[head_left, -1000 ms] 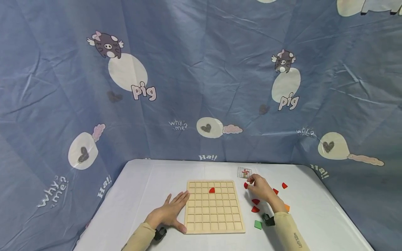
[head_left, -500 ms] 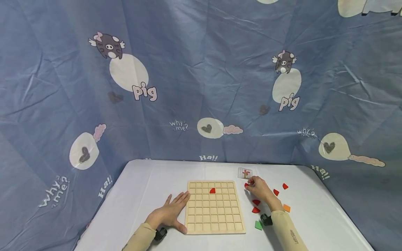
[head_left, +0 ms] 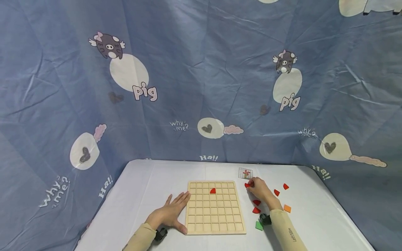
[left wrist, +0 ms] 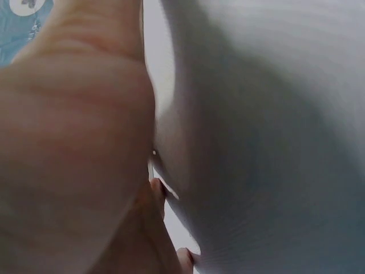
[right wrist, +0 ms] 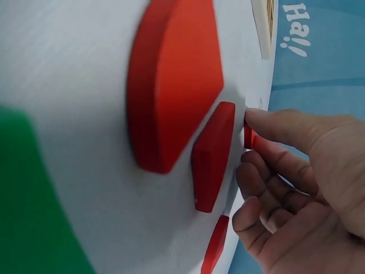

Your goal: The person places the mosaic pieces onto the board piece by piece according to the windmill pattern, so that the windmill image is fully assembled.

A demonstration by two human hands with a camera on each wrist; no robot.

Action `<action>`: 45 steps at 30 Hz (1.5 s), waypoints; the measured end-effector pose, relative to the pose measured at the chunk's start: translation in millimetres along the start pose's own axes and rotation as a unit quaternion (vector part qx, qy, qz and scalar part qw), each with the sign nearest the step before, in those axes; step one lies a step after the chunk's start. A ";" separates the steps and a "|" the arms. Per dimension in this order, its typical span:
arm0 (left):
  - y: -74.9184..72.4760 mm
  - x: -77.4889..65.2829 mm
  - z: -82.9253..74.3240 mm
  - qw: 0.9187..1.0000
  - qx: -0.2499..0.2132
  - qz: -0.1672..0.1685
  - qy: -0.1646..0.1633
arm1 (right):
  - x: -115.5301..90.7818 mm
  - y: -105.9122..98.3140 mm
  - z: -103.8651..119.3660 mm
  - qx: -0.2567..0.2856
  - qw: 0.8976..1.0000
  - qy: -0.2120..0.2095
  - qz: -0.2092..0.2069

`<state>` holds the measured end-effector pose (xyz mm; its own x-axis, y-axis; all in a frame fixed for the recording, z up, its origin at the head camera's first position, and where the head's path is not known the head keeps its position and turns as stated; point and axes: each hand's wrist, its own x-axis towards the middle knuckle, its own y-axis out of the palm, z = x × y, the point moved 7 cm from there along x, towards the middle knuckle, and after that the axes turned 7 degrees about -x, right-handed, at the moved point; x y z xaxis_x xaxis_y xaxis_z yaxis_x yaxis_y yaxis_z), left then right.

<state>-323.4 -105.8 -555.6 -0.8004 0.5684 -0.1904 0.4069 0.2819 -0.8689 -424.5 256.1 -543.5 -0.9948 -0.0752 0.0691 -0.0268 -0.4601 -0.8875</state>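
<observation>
My left hand [head_left: 169,213] lies with fingers spread and straight against the left edge of a wooden grid board [head_left: 213,209]. One red quarter-circle piece [head_left: 213,191] sits in a cell of the board's second row. To the right of the board, my right hand [head_left: 261,190] pinches another red quarter-circle piece [right wrist: 247,136] between thumb and index finger, low over the white table. Its other fingers are curled, as the right wrist view shows. The left wrist view holds mostly the underside of my left hand [left wrist: 74,154] and the shaded cloth.
A small pattern card [head_left: 245,173] lies just beyond my right hand. Several loose red pieces [head_left: 256,210] lie around the right forearm, with an orange square [head_left: 287,208] and a green square [head_left: 259,226]. A blue printed curtain [head_left: 176,87] closes off the back and sides.
My right forearm has swung slightly left, uncovering a red piece and the orange square. The fingers have closed in on the red piece. The left hand and board stay put.
</observation>
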 end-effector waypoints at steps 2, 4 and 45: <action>-0.3 0.1 0.1 1.000 0.000 -0.002 0.001 | -0.6 -0.6 0.6 0.003 1.000 0.003 0.006; -0.1 0.2 0.3 1.000 0.002 -0.002 0.001 | -1.0 -0.8 1.4 0.005 1.000 0.003 0.012; -1.5 -0.6 -0.7 1.000 0.005 -0.003 0.008 | -2.8 -3.4 11.6 -0.045 0.999 -0.028 -0.012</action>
<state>-323.2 -106.0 -553.8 -0.7962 0.5783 -0.1780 0.3969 0.2772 -0.8750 -420.5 247.6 -535.4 -0.9869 -0.1153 0.1132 -0.0614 -0.3802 -0.9229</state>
